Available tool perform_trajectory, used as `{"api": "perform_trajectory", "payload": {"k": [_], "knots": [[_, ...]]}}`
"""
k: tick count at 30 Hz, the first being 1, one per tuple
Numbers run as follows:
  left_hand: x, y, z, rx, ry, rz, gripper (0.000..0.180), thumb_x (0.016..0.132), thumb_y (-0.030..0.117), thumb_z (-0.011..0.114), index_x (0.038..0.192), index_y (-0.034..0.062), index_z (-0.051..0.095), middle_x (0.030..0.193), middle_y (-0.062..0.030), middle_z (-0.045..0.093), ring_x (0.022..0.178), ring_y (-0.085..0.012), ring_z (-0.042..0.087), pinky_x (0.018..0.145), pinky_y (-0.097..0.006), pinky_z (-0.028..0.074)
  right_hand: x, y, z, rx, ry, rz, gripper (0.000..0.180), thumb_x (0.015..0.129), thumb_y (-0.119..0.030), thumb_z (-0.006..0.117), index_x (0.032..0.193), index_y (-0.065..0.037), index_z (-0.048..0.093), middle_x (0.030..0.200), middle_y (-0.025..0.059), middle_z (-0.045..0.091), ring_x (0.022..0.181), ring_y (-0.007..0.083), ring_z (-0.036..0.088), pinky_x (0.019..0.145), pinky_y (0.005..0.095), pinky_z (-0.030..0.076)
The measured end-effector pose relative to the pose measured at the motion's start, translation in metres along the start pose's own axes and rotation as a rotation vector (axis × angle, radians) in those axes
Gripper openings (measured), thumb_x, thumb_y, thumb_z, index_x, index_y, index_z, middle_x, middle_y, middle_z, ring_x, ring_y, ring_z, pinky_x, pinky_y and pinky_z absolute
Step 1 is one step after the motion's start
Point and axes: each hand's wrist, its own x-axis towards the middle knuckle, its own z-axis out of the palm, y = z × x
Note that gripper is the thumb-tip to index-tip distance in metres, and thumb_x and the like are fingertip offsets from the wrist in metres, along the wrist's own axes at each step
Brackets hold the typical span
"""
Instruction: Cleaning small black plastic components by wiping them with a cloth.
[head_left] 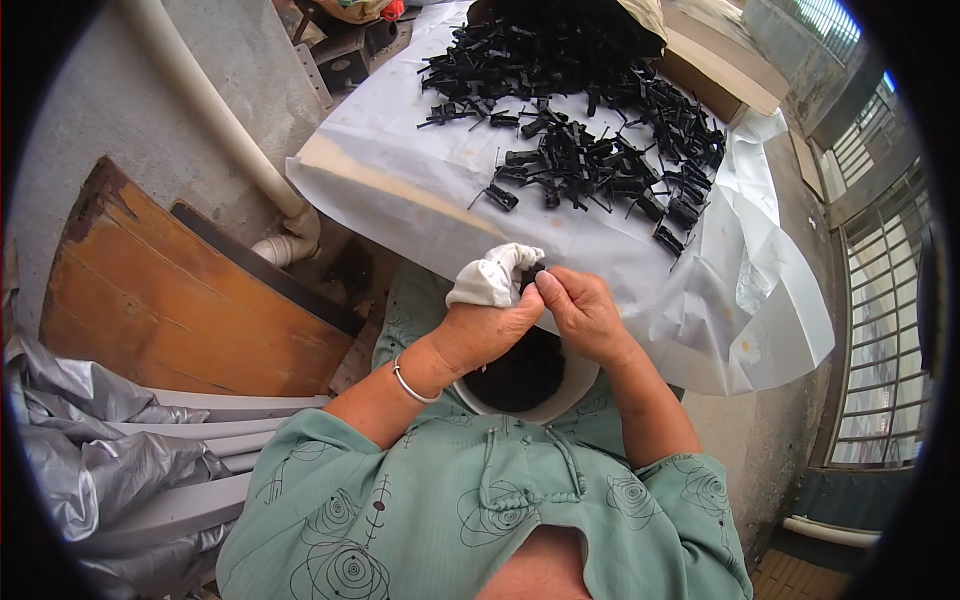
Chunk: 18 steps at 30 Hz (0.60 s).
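Observation:
My left hand [490, 300], its fingers covered by a white cloth glove, is closed around a small black plastic part [531, 274]. From the other side my right hand [580, 306], bare, pinches the same part between thumb and fingers. Most of the part is hidden by the fingers. Below both hands, a white bucket [585, 382] stands at my lap with a dark mass of black pieces inside. Ahead, a big heap of black plastic parts [590, 155] with thin stems is spread over the table.
A white plastic sheet [400, 175] covers the table and hangs over its right edge. At the back right stands a cardboard box [715, 70]. To my left are a brown wooden board [180, 310], a white pipe [215, 115] and silver sheeting [100, 430].

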Motion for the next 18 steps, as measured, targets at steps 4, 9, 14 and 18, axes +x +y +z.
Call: {"api": "perform_trajectory", "payload": {"k": [4,9,14,18], "knots": [[-0.004,-0.001,0.001,0.166,0.087,0.163,0.031,0.076,0.009,0.058,0.103,-0.0052,0.055,0.091,-0.0186,0.060,0.083,-0.0302,0.060,0.076,-0.033,0.048,0.001,-0.001,0.012,0.124,0.070,0.068,0.030,0.092,-0.020,0.048,0.072,0.001,0.053,0.057,0.0021,0.047,0.056,0.0094,0.039,0.053,0.0269,0.038],[-0.005,-0.003,-0.003,0.386,0.052,0.251,0.030,0.078,0.002,0.056,0.106,-0.0061,0.052,0.096,-0.0168,0.060,0.087,-0.0229,0.060,0.079,-0.030,0.048,-0.001,0.015,0.028,0.324,0.070,0.162,0.030,0.093,-0.023,0.046,0.073,-0.002,0.054,0.058,-0.0038,0.046,0.053,0.0052,0.038,0.047,0.0228,0.034],[-0.010,-0.006,-0.004,0.420,0.029,0.183,0.031,0.076,0.003,0.057,0.105,-0.0066,0.053,0.097,-0.0184,0.059,0.086,-0.0254,0.059,0.079,-0.031,0.047,-0.001,0.013,0.033,0.537,0.030,0.279,0.031,0.095,-0.026,0.044,0.072,-0.007,0.054,0.056,-0.0054,0.044,0.042,0.0035,0.035,0.037,0.0196,0.028],[-0.003,-0.017,-0.008,0.347,-0.037,0.131,0.034,0.078,0.003,0.056,0.110,-0.0044,0.048,0.095,-0.0132,0.057,0.085,-0.0203,0.057,0.078,-0.029,0.046,-0.004,0.018,0.022,0.488,0.030,0.259,0.026,0.093,-0.025,0.048,0.079,-0.006,0.057,0.057,-0.0046,0.045,0.046,0.0034,0.036,0.041,0.0192,0.029]]}}
